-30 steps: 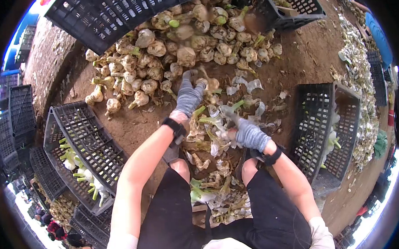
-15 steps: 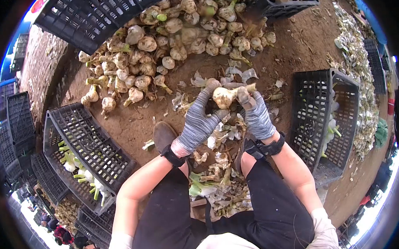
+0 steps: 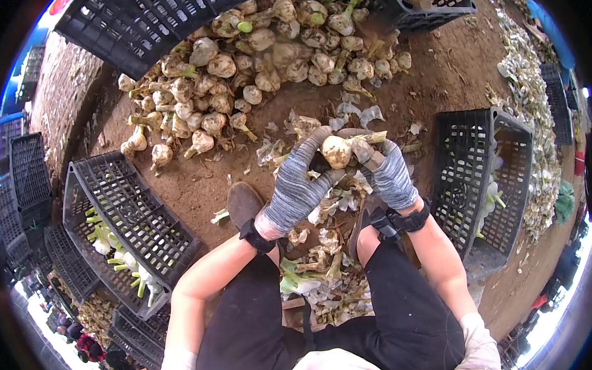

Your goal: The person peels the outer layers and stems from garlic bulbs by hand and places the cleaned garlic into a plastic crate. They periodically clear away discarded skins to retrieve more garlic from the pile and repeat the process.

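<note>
A dirt-specked garlic bulb [image 3: 336, 153] with a cut stem is held between both hands, above the ground in front of my knees. My left hand [image 3: 298, 189], in a grey knit glove, grips the bulb's left side with thumb and fingers. On the stem side, my gloved right hand [image 3: 388, 174] closes around the stem and the bulb's right edge. Loose papery skins [image 3: 334, 262] lie below the hands, between my feet. Just beyond them spreads a heap of unpeeled garlic bulbs [image 3: 221, 90].
A black crate [image 3: 124, 217] with white, green-stemmed garlic lies tilted at left; another such crate [image 3: 478, 178] stands at right. More crates [image 3: 147, 27] border the heap at the back. A long band of garlic skins [image 3: 528, 118] runs along the far right.
Both hands have shifted slightly right with the garlic bulb. The bulb has turned a little in the fingers, and its stem now lies more under the right hand's fingers.
</note>
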`<act>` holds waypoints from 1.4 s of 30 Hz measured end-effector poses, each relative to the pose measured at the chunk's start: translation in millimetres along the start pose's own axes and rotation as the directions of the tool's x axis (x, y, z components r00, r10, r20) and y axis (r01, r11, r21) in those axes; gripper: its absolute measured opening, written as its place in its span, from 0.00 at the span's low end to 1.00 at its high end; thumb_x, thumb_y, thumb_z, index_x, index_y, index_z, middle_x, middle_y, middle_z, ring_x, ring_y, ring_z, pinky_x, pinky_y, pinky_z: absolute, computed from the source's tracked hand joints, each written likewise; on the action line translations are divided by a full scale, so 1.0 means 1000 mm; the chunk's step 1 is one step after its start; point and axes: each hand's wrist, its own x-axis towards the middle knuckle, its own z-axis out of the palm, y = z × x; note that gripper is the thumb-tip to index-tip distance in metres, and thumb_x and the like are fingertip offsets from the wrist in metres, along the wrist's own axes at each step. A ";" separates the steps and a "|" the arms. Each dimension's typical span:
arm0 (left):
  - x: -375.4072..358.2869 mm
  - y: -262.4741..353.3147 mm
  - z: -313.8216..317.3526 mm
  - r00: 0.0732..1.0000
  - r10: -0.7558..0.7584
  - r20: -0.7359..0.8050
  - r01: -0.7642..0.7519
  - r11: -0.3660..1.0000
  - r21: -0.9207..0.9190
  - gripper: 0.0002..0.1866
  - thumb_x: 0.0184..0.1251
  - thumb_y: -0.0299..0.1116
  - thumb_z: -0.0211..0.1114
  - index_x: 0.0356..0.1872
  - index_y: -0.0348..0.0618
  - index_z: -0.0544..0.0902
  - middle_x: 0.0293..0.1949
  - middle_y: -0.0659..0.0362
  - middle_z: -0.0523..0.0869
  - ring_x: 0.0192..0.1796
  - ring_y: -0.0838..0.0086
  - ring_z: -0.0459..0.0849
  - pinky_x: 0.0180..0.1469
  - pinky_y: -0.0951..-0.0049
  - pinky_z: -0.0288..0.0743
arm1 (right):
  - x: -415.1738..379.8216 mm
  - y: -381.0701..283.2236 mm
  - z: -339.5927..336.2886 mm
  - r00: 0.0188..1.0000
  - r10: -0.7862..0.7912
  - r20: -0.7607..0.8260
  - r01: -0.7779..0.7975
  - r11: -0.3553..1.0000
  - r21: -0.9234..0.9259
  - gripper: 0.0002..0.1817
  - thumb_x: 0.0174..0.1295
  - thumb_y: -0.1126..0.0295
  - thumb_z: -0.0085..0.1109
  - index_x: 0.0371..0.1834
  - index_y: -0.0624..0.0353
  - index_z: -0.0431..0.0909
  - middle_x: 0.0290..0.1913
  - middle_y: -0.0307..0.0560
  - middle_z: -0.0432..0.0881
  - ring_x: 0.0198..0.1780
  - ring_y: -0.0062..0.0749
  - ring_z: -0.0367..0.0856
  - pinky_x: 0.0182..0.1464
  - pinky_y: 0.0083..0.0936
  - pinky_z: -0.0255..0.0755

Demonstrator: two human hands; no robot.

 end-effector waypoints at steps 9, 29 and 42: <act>0.002 -0.002 -0.007 0.887 -0.373 0.271 0.461 0.714 -0.527 0.27 0.61 0.33 0.66 0.60 0.33 0.68 0.51 0.58 0.78 0.53 0.78 0.76 0.53 0.76 0.73 | -0.002 -0.004 0.004 1.000 0.001 0.030 0.001 0.998 -0.056 0.16 0.59 0.72 0.58 0.49 0.66 0.76 0.42 0.43 0.82 0.43 0.18 0.76 0.46 0.18 0.71; -0.007 0.000 0.002 0.996 0.079 -0.043 -0.055 0.913 0.404 0.36 0.58 0.43 0.68 0.63 0.39 0.61 0.45 0.50 0.78 0.44 0.66 0.79 0.44 0.68 0.75 | -0.010 0.013 0.026 0.981 0.013 -0.195 -0.047 0.985 -0.169 0.11 0.57 0.73 0.53 0.39 0.69 0.77 0.31 0.43 0.79 0.33 0.20 0.73 0.36 0.20 0.70; 0.000 -0.003 -0.009 0.623 -0.500 0.601 0.711 0.041 -0.702 0.27 0.67 0.58 0.51 0.50 0.45 0.76 0.26 0.65 0.77 0.15 0.87 0.61 0.13 0.85 0.57 | -0.019 0.007 0.020 0.969 0.244 0.045 -0.200 0.660 0.724 0.19 0.61 0.71 0.53 0.55 0.66 0.68 0.41 0.43 0.79 0.43 0.26 0.79 0.48 0.25 0.76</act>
